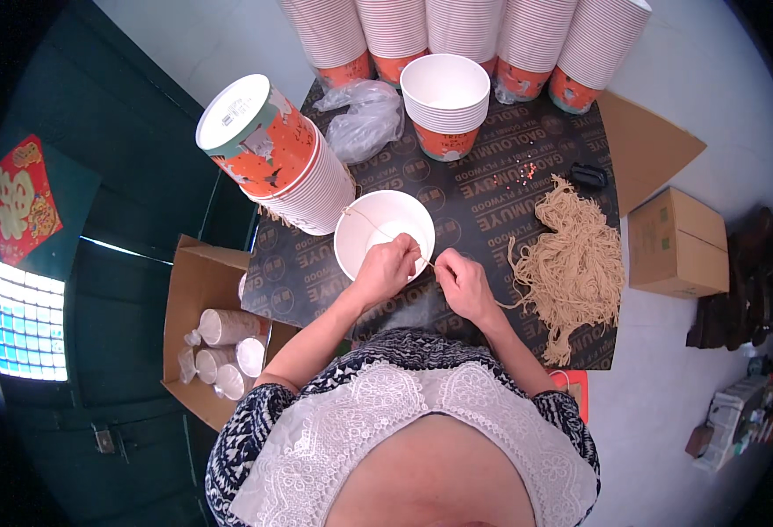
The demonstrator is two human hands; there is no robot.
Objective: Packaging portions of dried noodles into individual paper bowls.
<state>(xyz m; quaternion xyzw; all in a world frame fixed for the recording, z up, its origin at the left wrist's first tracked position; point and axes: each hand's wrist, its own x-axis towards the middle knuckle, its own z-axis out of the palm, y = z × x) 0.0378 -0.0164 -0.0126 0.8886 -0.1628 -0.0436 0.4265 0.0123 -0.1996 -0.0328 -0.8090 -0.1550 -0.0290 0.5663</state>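
Observation:
A white paper bucket [358, 235] stands at the table's near edge, its open mouth facing up. Over its near right rim my left hand [386, 270] is closed in a pinch on a thin tan cord [371, 221], whose loose end runs toward the far left rim. My right hand [464, 285], just right of the bucket, pinches the same cord a short way along. Between the hands a short stretch of cord shows. What sits right under the fingertips is hidden. To the right lies a heap of tan cords [575, 263].
Nested orange-and-white buckets [294, 171] stand upside down at left. A shorter upright stack [445, 101] is behind, near a crumpled plastic bag [364, 119]. Tall bucket stacks line the back. A black object [588, 176] lies beyond the cords. Cardboard boxes [195, 316] [678, 241] flank the table.

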